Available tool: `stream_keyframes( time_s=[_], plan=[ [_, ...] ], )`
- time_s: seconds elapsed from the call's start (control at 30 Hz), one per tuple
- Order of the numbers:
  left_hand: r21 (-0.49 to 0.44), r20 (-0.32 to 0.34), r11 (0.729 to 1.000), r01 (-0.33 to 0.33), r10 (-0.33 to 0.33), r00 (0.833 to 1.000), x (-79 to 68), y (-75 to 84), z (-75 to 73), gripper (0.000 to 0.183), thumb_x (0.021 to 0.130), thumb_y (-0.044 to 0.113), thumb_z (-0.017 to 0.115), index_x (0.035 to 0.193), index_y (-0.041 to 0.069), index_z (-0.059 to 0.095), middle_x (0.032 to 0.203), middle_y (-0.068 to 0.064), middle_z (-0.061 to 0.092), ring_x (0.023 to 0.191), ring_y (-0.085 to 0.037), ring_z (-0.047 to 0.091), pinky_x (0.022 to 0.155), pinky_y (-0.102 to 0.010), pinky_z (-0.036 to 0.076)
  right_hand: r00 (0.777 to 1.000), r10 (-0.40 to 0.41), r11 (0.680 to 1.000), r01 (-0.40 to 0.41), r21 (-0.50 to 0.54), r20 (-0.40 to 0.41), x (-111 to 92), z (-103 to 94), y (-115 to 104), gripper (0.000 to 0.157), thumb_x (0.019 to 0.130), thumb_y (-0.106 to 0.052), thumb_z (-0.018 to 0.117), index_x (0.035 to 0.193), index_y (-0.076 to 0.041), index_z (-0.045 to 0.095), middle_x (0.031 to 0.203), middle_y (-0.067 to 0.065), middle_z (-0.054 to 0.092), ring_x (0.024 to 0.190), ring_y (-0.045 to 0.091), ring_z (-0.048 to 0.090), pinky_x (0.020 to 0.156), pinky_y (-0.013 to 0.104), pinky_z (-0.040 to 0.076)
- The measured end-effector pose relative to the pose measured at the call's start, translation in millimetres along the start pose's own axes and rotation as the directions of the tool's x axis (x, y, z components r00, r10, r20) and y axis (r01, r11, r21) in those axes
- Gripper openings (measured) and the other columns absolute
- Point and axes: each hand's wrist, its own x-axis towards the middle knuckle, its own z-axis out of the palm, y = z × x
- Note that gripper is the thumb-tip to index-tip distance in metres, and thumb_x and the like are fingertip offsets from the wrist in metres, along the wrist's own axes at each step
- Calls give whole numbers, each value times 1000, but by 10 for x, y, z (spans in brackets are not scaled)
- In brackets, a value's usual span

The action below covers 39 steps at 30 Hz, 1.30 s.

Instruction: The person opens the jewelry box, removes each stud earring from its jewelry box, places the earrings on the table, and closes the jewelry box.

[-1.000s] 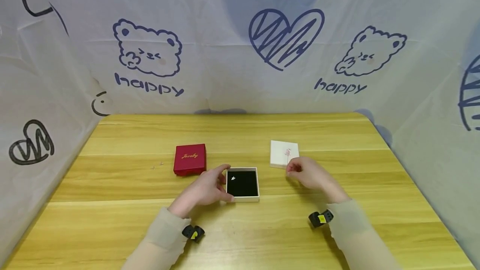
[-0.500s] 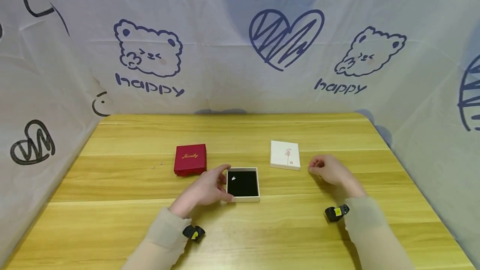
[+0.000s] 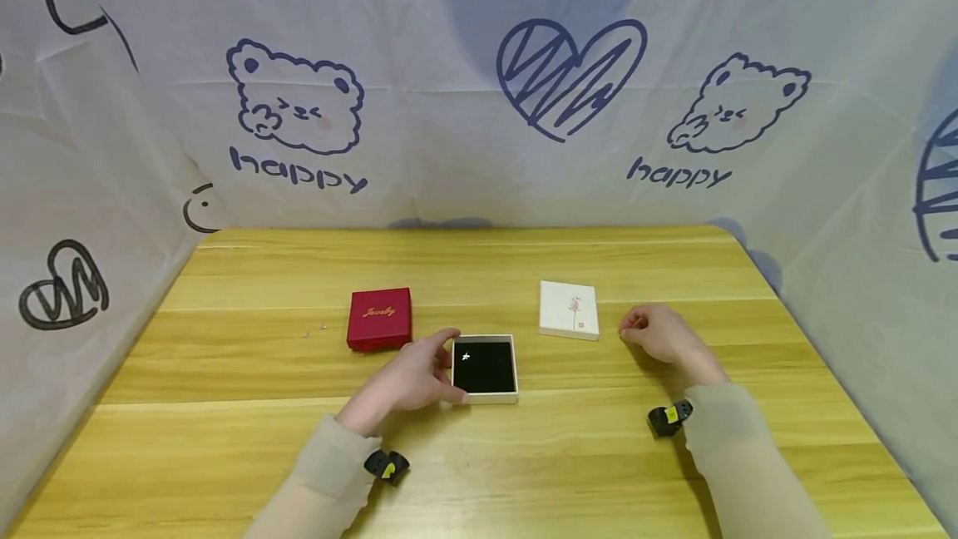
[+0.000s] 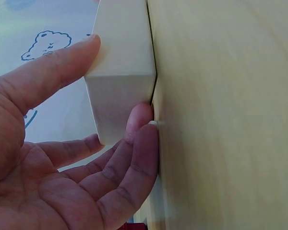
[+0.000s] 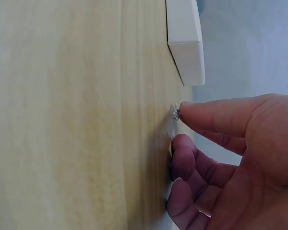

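My left hand grips a small white jewelry box by its left side, thumb on the near wall and fingers round the far corner. The box is open on top, lined with a black pad that bears a small silver star-shaped earring. To the right, my right hand is low over the table with thumb and forefinger together. In the right wrist view, that hand pinches a tiny silver earring at the thumb tip, its other fingers curled beside the wood.
The white lid with a pink flower print lies left of my right hand. A closed red jewelry box stands behind my left hand. Tiny shiny pieces lie to its left on the wooden table. A printed cloth hangs behind.
My right hand has moved right, away from the white lid's near corner, and then stayed low beside it. The left hand and the white box have not moved.
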Motion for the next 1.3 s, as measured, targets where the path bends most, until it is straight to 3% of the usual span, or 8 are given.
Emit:
stream_keyframes(
  time_s=[0.3, 0.5, 0.63, 0.83, 1.03, 1.3],
  plan=[
    [9, 5, 1000, -10, 10, 1000, -4, -1, -3, 90, 71, 16, 89, 146, 3, 41, 111, -10, 59, 79, -14, 59, 77, -33, 51, 1000, 17, 1000, -17, 3, -6, -16, -35, -19, 13, 98, -11, 57, 100, -2, 65, 96, 12, 62, 86, 26, 54, 76, 42, 44],
    [8, 2, 1000, -13, 13, 1000, 1, -9, -1, 90, 71, 16, 90, 145, 3, 41, 110, -10, 60, 78, -14, 60, 76, -33, 51, 999, 8, 1000, -7, 24, -49, -71, -96, -144, 15, 98, -15, 57, 104, -1, 63, 90, 11, 59, 76, 23, 52, 66, 35, 44],
    [9, -3, 1000, -7, 8, 1000, 0, -2, -2, 90, 70, 16, 90, 145, 3, 42, 109, -10, 60, 77, -13, 60, 77, -33, 51, 996, -54, 998, 56, 19, -64, -101, -78, -337, 15, 97, -15, 58, 103, -3, 64, 88, 8, 57, 72, 21, 49, 63, 33, 41],
    [6, -5, 1000, -2, 2, 1000, -1, 10, 1, 89, 70, 15, 90, 145, 3, 43, 108, -10, 60, 77, -13, 60, 77, -33, 51, 983, -174, 984, 176, 36, -51, -127, 133, -693, 7, 94, -13, 63, 97, -7, 64, 79, 4, 55, 66, 17, 48, 59, 32, 41],
    [4, -8, 1000, -3, 3, 1000, 2, -1, 6, 89, 70, 15, 90, 144, 3, 43, 108, -10, 60, 77, -14, 59, 76, -32, 51, 954, -299, 954, 299, 9, -8, -147, 373, -1090, 3, 92, -12, 67, 95, -9, 66, 76, -1, 53, 67, 14, 47, 63, 32, 41],
    [16, 1, 1000, -7, 7, 1000, 7, -10, -7, 88, 71, 16, 89, 144, 4, 43, 106, -8, 60, 76, -14, 60, 73, -33, 51, 933, -354, 934, 356, -21, 55, -124, 641, -1457, 7, 90, -11, 71, 97, -11, 70, 77, -1, 53, 69, 16, 48, 63, 32, 41]
  ],
)
